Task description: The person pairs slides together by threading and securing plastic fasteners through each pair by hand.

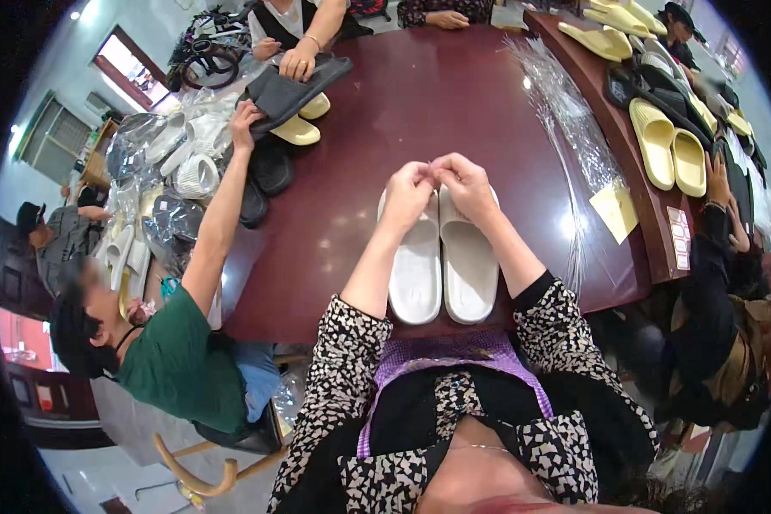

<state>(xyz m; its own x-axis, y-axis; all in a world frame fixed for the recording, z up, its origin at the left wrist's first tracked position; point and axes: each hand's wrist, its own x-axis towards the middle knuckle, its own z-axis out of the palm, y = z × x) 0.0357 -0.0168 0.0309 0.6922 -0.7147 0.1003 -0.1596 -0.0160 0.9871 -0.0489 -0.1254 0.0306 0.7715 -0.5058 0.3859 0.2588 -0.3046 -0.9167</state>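
A pair of off-white slide slippers lies side by side on the dark red table, heels toward me: the left slipper (pixel 415 278) and the right slipper (pixel 472 278). Over their straps, my left hand (pixel 409 195) and my right hand (pixel 466 183) meet with fingertips pinched together near the inner edges. Whatever sits between those fingertips is too small to make out. Both hands hide much of the straps and toe ends.
A bundle of thin clear plastic strands (pixel 565 111) lies right of the slippers, by a yellow paper (pixel 615 212). Pale yellow slippers (pixel 655 146) stand on a raised ledge. Leftward, a person in a green shirt (pixel 171 360) reaches toward black slippers (pixel 295 92) beside bagged slippers (pixel 188 137).
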